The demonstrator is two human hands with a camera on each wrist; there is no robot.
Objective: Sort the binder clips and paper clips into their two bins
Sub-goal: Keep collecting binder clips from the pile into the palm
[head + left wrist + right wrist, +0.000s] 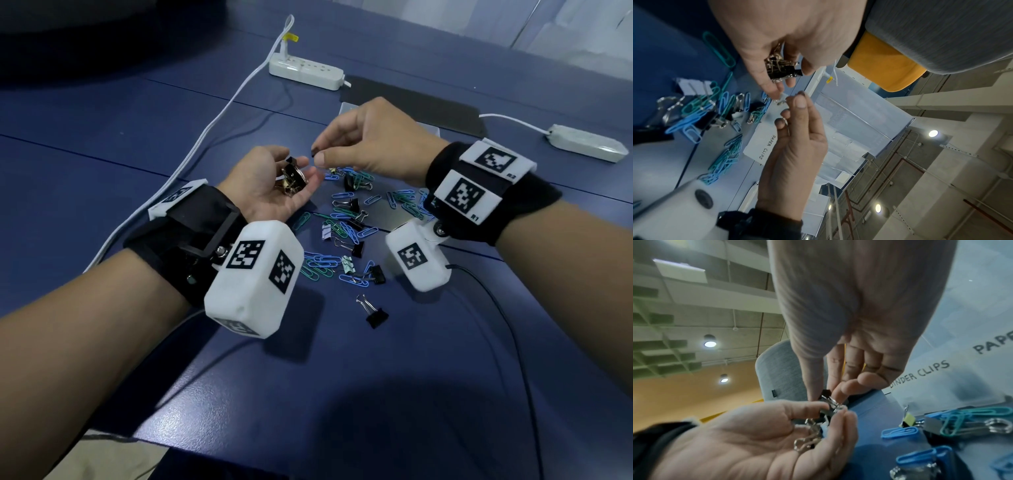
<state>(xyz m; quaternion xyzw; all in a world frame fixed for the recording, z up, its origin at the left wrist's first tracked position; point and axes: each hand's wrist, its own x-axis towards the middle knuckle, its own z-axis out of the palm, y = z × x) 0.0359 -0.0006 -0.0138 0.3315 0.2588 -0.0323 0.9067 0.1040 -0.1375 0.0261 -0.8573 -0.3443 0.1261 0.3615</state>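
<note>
My left hand [270, 185] lies palm up and cups several black binder clips [291, 180] with silver and gold handles, its thumb pressing on them [807, 407]. My right hand [317, 155] hovers just right of the left fingertips. Its thumb and forefinger pinch a small black binder clip [826, 394]. Below both hands, blue and green paper clips mixed with binder clips [349, 226] lie scattered on the blue table. One black binder clip [375, 313] lies alone nearer me. The clear bins carry the labels "BINDER CLIPS" [920, 374] and "PAPER CLIPS" [764, 146]. They stand behind the pile, mostly hidden by my right hand.
A white power strip [305, 70] with its cable [205, 133] lies at the back left, and another power strip [585, 142] at the right. A dark mat [411, 102] sits behind the bins. A thin black cable [507, 325] runs along the table on my right.
</note>
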